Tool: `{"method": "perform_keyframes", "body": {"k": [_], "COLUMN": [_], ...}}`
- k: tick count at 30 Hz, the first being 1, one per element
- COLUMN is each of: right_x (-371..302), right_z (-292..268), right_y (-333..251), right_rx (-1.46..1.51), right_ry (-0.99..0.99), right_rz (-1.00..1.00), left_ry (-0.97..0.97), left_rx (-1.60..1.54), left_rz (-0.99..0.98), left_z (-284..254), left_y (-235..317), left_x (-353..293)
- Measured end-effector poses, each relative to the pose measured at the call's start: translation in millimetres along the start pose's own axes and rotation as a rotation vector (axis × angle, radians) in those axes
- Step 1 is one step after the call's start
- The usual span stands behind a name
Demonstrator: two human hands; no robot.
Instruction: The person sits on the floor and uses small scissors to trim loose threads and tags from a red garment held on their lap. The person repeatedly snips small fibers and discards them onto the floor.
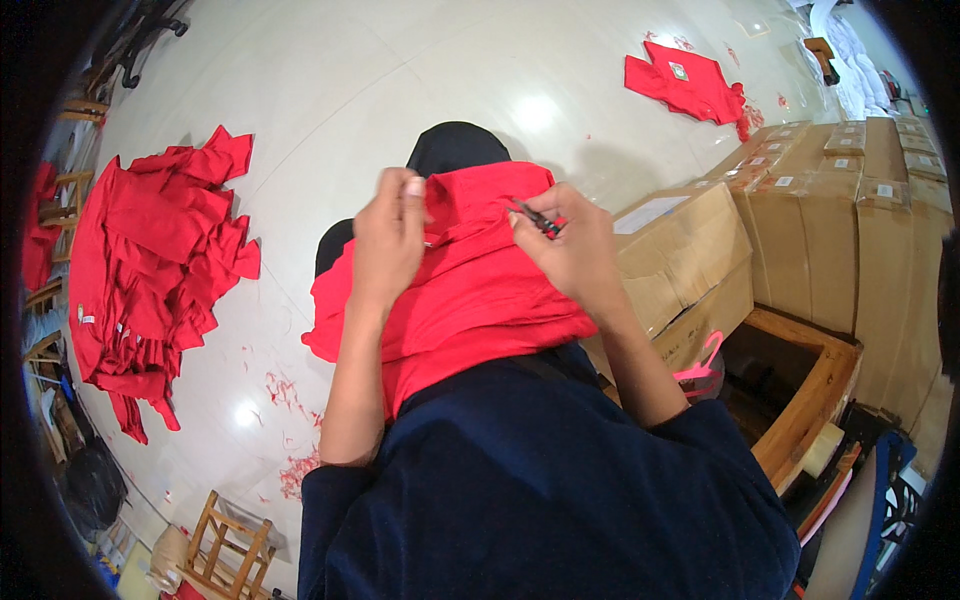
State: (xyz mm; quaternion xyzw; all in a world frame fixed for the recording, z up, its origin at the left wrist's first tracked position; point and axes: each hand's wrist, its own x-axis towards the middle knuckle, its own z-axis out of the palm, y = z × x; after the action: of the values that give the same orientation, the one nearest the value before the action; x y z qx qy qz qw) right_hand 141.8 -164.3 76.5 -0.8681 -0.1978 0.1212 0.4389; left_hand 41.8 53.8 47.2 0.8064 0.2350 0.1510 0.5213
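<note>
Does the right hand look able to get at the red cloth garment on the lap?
Probably yes: the right hand, holding small black-and-red snips, is at the red cloth garment, with nothing visibly between.

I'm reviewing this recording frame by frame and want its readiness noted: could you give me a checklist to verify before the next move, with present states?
1. Small black-and-red snips secured: ok, held in the grip of the right hand.
2. Red garment supported: ok, spread over the person's legs.
3. Left hand pinching cloth: cannot tell; it is at the garment's upper left, but what its fingertips hold is unclear.
4. Left fingers away from the snips: ok, a visible gap separates them.
5. Snips' tips touching fabric: cannot tell; they are too small to judge.
6. Floor free of scraps: not ok, red scraps lie there.
</note>
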Motion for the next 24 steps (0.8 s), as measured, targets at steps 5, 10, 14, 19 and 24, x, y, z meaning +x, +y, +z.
{"method": "perform_keyframes", "body": {"k": [5, 10, 14, 19, 24], "right_x": [7, 10, 10, 20, 26], "right_z": [-14, -12, -1, 15, 23], "right_y": [16, 14, -6, 3, 22], "right_rx": [0.145, 0.269, 0.211, 0.070, 0.305], "right_ry": [0.140, 0.119, 0.013, -0.208, -0.257], "right_rz": [0.044, 0.062, 0.042, -0.063, -0.074], "left_ry": [0.553, 0.724, 0.537, -0.003, -0.398], "left_rx": [0.407, 0.930, 0.430, 0.135, 0.061], "left_rz": [-0.038, -0.538, -0.309, 0.003, 0.170], "left_z": [-112, -243, -206, -45, 14], "left_y": [-125, -210, -187, -30, -18], "left_x": [-45, -163, -131, -47, -10]}}
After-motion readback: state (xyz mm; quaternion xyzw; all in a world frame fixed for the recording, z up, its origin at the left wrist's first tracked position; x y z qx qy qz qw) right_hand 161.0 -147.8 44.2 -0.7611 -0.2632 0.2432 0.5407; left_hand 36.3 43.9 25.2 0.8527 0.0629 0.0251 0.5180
